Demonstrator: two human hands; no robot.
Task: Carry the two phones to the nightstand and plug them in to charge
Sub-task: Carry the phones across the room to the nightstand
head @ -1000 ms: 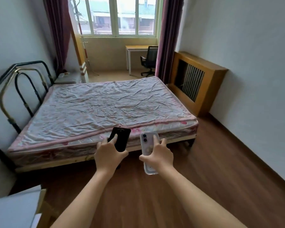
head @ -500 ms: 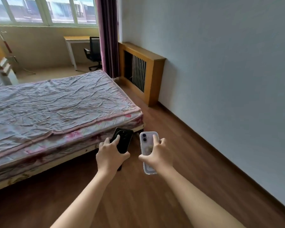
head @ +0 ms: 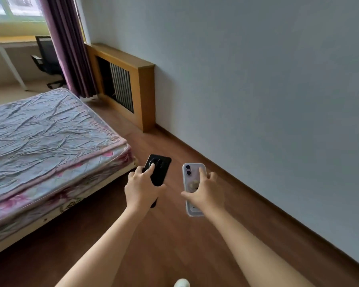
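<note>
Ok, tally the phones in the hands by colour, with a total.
Black phone, in the left hand: 1
Lilac phone in a clear case, in the right hand: 1
Total: 2

- I see a black phone (head: pixel 158 171), glossy
- lilac phone (head: pixel 192 183) in a clear case
- mattress (head: pixel 48 139): pale grey, pink floral edge
- curtain (head: pixel 67 44) purple
- floor (head: pixel 174 235) brown wood
- wall (head: pixel 257 79) pale grey
</note>
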